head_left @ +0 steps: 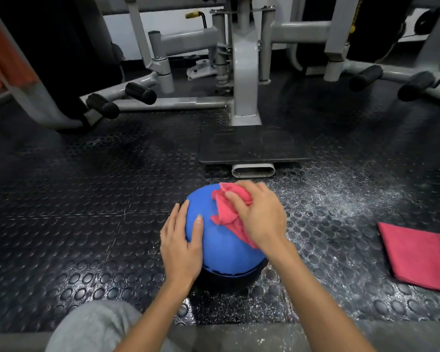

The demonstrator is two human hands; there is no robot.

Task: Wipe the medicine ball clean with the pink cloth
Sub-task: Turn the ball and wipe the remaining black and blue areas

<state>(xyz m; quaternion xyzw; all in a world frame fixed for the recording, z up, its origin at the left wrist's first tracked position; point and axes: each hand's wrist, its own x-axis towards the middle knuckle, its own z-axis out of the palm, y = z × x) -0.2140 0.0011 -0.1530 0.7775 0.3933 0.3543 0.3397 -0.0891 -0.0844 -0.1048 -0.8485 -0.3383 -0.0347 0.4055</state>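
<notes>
Grey trouser knee (pixel 94 326) sat at the bottom edge, cut off by the frame, with both bare forearms reaching forward past it. Left hand (pixel 182 246) lay flat on the left side of the ball (pixel 221 240), fingers mostly straight and spread, thumb up on the blue surface, gripping nothing. Right hand (pixel 261 214) had its fingers curled round a bunched pink cloth (pixel 229 212) and pressed it onto the ball's upper right. Part of the cloth was hidden under the palm; loose folds stuck out to the left and trailed down under the wrist.

Ball rested on the studded black floor (pixel 87 199), in the lower middle of the view, just in front of the person. Top was blue and the lower band dark; markings along that band were too small to read. Ball's right side was hidden behind the right hand and wrist.

White dust (pixel 341 199) was scattered over the floor right of the ball. A second cloth (pixel 417 255), folded flat, lay well apart on the right, its far corner cut off by the frame edge.

Beyond the ball stood a grey machine frame (pixel 245 72) with a dark plate (pixel 252 146) at its base and black padded pegs (pixel 140 92) to each side. Its upper part was out of frame. An orange shape (pixel 3 59) at far left was too cropped to identify.
</notes>
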